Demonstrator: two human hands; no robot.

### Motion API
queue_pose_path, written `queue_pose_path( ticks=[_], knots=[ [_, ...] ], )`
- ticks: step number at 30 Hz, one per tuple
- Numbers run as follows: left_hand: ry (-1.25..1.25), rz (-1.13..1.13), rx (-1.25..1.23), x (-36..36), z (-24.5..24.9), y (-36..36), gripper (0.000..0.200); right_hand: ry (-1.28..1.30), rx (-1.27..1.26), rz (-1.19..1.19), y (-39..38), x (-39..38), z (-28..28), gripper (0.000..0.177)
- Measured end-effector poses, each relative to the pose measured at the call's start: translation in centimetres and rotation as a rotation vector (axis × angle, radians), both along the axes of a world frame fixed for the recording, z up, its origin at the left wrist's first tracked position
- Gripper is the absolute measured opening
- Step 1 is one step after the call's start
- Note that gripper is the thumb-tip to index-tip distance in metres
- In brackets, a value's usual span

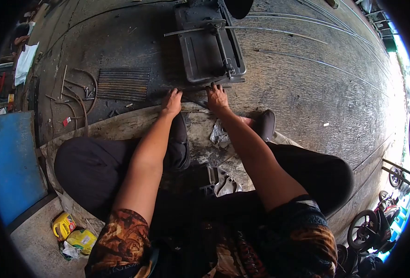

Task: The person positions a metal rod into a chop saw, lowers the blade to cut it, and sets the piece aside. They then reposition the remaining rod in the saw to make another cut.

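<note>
My left hand (172,102) reaches forward to the dark floor, right of a row of dark metal rods (123,85). Its fingers are curled, and what they hold, if anything, is too small to tell. Near the front edge of a dark metal machine base (200,58) is my right hand (218,97), fingers bent at thin dark bars (235,80) lying along that edge. Whether it grips one is unclear. A long thin rod (279,33) lies across the machine, under its clamp (215,28).
Bent rods (82,99) and small metal pieces lie at the left. Long rods (316,60) stretch over the floor at the right. My shoes (179,139) stand close behind my hands. A blue panel (15,162), a yellow bottle (64,225) and motorcycles (369,229) are further out.
</note>
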State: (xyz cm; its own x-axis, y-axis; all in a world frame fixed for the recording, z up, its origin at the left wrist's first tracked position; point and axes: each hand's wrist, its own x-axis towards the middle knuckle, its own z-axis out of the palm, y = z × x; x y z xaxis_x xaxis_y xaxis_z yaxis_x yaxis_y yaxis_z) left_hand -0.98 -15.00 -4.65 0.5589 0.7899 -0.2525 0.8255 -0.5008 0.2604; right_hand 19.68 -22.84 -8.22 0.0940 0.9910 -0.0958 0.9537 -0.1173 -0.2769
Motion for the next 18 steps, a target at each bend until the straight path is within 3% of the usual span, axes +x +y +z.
queue_pose_path(
  ticks=[5,8,9,12,13,18],
  knots=[
    [-0.006,-0.005,0.092,0.5,0.5,0.0,0.023,0.086,-0.03,-0.012,-0.2,0.5,1.7,0.023],
    [-0.021,-0.029,0.099,0.5,0.0,0.7,0.021,0.224,-0.054,-0.092,-0.7,0.3,3.2,0.021],
    [-0.019,-0.055,0.094,0.3,-0.4,0.9,0.021,0.17,0.07,0.022,-0.7,0.6,0.0,0.023],
    [-0.028,-0.123,0.198,-0.8,-1.9,1.5,0.021,0.304,-0.042,-0.087,-0.4,-0.1,-0.4,0.024],
    [-0.03,-0.125,0.195,-1.2,-1.8,1.6,0.021,0.134,-0.025,0.068,-0.5,-0.2,2.1,0.024],
    [-0.149,0.005,0.16,-1.8,3.7,1.7,0.02,0.01,-0.063,0.113,0.7,-1.3,6.2,0.032]
  ],
)
